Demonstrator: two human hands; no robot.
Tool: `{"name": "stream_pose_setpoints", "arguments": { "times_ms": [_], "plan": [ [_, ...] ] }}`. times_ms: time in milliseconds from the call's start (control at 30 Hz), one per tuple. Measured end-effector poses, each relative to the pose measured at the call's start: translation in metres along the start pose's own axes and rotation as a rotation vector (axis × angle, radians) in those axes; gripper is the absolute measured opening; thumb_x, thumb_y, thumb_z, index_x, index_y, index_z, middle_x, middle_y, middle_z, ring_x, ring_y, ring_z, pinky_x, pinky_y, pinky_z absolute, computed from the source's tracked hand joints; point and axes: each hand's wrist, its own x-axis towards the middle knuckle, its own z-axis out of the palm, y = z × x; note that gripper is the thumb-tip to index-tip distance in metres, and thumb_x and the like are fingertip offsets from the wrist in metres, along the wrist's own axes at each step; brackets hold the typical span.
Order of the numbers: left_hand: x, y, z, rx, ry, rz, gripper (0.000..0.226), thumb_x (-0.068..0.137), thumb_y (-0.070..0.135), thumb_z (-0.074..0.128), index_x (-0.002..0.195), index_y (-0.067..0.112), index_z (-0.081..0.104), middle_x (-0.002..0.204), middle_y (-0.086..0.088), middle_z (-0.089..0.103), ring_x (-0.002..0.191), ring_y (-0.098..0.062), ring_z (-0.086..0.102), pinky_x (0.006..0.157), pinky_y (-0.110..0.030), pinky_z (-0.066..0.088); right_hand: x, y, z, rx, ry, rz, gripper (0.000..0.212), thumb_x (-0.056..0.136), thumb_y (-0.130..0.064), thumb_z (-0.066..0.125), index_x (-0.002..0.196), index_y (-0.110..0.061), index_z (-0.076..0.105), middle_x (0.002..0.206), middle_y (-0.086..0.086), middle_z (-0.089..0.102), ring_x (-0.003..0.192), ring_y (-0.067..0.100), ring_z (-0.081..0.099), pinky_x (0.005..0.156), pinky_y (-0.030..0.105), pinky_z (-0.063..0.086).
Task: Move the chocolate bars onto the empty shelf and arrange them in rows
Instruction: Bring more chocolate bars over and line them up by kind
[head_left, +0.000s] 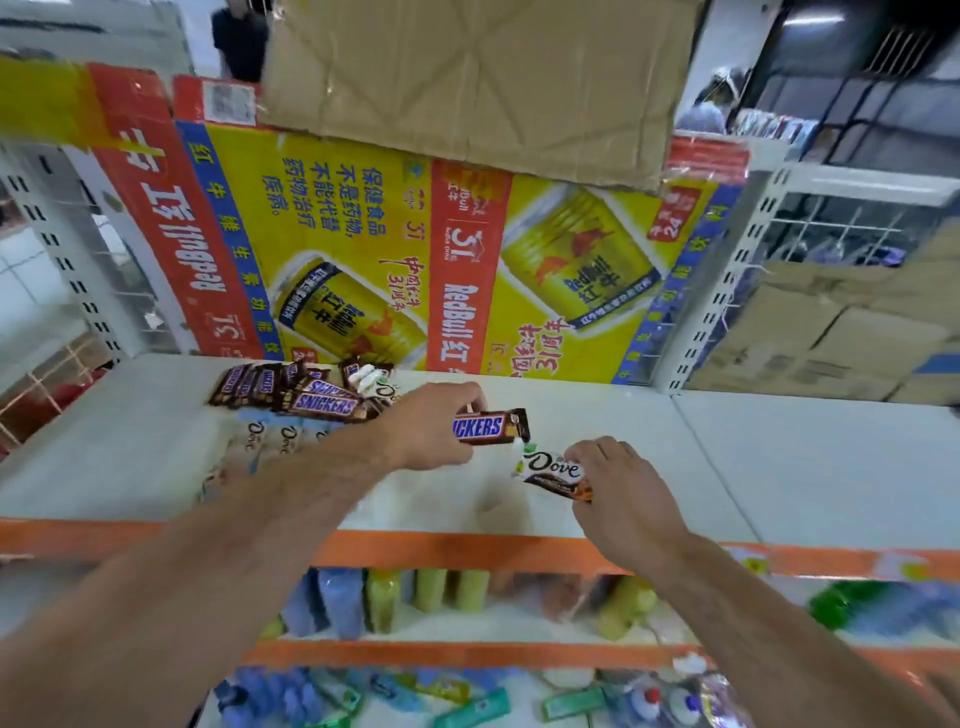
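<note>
While both bare arms reach forward over the white shelf board with its orange front strip (727, 467), each hand has a bar pinched between thumb and fingers. The left hand (431, 431) grips one end of a brown Snickers bar with blue-and-white lettering (491, 427), so that the free end sticks out to the right, just above the board. The right hand (621, 480) is closed on the right end of a dark brown Dove bar with white script and a pale end flap (550, 467); that bar lies tilted, close to the shelf surface, and whether it touches the board is hard to tell. The two held bars sit near each other, the Snickers corner almost meeting the Dove's pale end. To the left, towards the back of the same shelf, a loose heap of brown Snickers bars (306, 392) lies with a few Dove wrappers mixed in at its right edge. In front of that heap, partly hidden by the left forearm, pale Dove bars laid side by side (260, 441) appear blurred. A flattened yellow-and-red Red Bull carton (363, 234) stands behind the shelf, with plain brown cardboard (467, 78) above it. Lower shelves hold blurred coloured packets (395, 597).
</note>
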Motion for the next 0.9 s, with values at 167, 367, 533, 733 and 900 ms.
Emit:
{"name": "stream_pose_setpoints", "arguments": {
  "times_ms": [167, 367, 533, 733, 900],
  "plan": [
    [0.003, 0.090, 0.048, -0.018, 0.004, 0.079, 0.043, 0.072, 0.035, 0.073, 0.112, 0.041, 0.058, 0.094, 0.008, 0.057, 0.082, -0.012, 0.055, 0.075, -0.035, 0.048, -0.072, 0.075, -0.026, 0.020, 0.021, 0.027, 0.049, 0.075, -0.018, 0.058, 0.123, -0.028, 0.053, 0.116, -0.003, 0.055, 0.110, 0.022, 0.050, 0.091, 0.038, 0.044],
    [0.018, 0.195, 0.101, -0.118, -0.011, 0.163, 0.045, 0.072, 0.027, 0.076, 0.113, 0.037, 0.061, 0.089, 0.011, 0.064, 0.079, -0.012, 0.060, 0.078, -0.034, 0.051, -0.148, 0.157, -0.054, -0.012, 0.038, 0.095, 0.048, 0.080, -0.021, 0.056, 0.126, -0.034, 0.050, 0.118, -0.008, 0.055, 0.111, 0.018, 0.048, 0.090, 0.036, 0.044],
    [0.043, 0.265, 0.134, -0.103, -0.056, 0.239, 0.046, 0.071, 0.031, 0.075, 0.112, 0.036, 0.055, 0.088, 0.010, 0.066, 0.077, -0.011, 0.061, 0.074, -0.031, 0.051, -0.188, 0.214, -0.066, -0.018, 0.080, 0.193, 0.047, 0.074, -0.016, 0.060, 0.119, -0.028, 0.056, 0.111, -0.003, 0.060, 0.107, 0.024, 0.053, 0.082, 0.040, 0.047],
    [0.092, 0.324, 0.165, -0.084, -0.089, 0.354, 0.036, 0.072, 0.035, 0.077, 0.104, 0.038, 0.061, 0.091, 0.013, 0.064, 0.079, -0.009, 0.059, 0.073, -0.029, 0.049, -0.211, 0.279, -0.072, -0.025, 0.093, 0.301, 0.047, 0.080, -0.017, 0.061, 0.126, -0.025, 0.054, 0.122, -0.005, 0.056, 0.114, 0.021, 0.047, 0.089, 0.038, 0.044],
    [0.154, 0.369, 0.200, -0.144, -0.115, 0.434, 0.036, 0.075, 0.034, 0.076, 0.108, 0.038, 0.061, 0.095, 0.013, 0.060, 0.083, -0.007, 0.057, 0.077, -0.032, 0.050, -0.211, 0.340, -0.072, -0.062, 0.094, 0.380, 0.044, 0.084, -0.019, 0.062, 0.126, -0.024, 0.053, 0.121, -0.004, 0.056, 0.113, 0.021, 0.049, 0.089, 0.035, 0.044]
  ]
}}
